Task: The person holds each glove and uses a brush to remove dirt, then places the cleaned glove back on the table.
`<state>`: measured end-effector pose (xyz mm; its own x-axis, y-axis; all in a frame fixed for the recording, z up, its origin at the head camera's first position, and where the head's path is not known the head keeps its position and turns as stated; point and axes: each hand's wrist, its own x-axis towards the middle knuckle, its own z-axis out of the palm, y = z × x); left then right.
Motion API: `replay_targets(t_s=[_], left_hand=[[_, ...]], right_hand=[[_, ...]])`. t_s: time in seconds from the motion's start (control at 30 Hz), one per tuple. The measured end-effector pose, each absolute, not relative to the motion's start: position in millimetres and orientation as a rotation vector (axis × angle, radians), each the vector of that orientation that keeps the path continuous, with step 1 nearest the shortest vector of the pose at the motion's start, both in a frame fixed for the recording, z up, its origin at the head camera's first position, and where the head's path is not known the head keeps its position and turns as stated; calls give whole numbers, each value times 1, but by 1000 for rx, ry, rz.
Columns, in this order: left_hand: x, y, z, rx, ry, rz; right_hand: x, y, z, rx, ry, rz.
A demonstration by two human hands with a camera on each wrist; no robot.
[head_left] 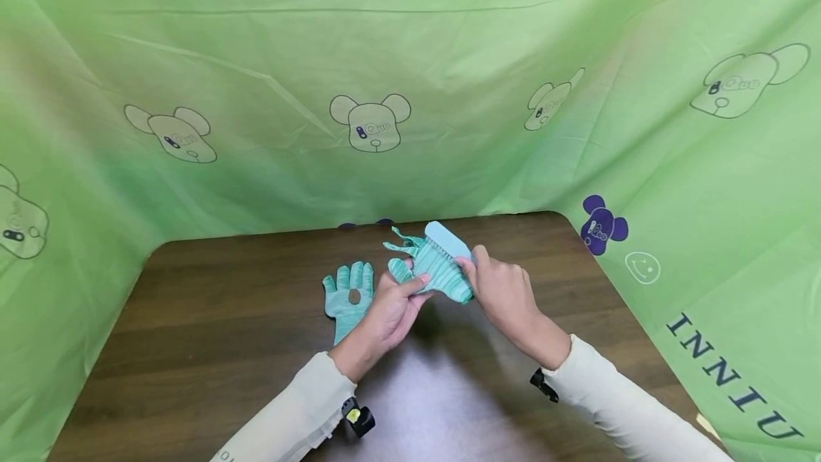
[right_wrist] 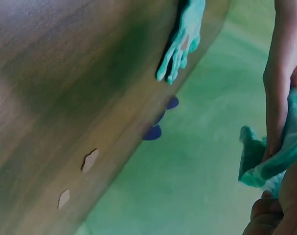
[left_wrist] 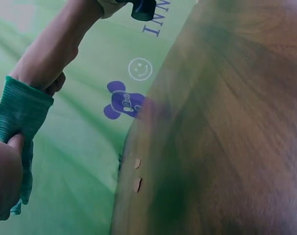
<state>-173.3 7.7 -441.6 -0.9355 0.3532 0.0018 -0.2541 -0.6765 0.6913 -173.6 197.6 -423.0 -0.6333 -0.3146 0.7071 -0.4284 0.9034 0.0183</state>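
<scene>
A green striped knit glove (head_left: 439, 269) is held up over the table, its limp fingers hanging toward the left. My left hand (head_left: 394, 309) grips it from below, thumb pressed on its face. In my right hand (head_left: 507, 294) is a light blue brush (head_left: 450, 239), its bristles against the upper side of the glove. From the left wrist view, the glove's ribbed cuff (left_wrist: 28, 90) faces the right hand. Much of the brush's handle is hidden by the right fingers. A second glove (head_left: 349, 280) lies flat on the table with a round brown patch (head_left: 354, 296) on it.
Two small pale flat pieces (right_wrist: 89, 160) lie near the far edge of the brown wooden table (head_left: 212, 319). A green printed cloth (head_left: 269, 184) stands around the back and sides. Small black cameras (head_left: 359, 417) are strapped at both wrists.
</scene>
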Motion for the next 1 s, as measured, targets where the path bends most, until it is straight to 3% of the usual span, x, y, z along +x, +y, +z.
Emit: replay_targets(t_s=[0.3, 0.57, 1.0], left_hand=[[-176, 5, -442, 108, 1142, 2630], [-176, 1, -439, 185, 1101, 2635], [-170, 1, -433, 139, 1168, 2608]], right_hand=[[-178, 201, -417, 433, -2376, 334], [-156, 184, -420, 659, -2349, 234], [-189, 212, -414, 323, -2563, 436]])
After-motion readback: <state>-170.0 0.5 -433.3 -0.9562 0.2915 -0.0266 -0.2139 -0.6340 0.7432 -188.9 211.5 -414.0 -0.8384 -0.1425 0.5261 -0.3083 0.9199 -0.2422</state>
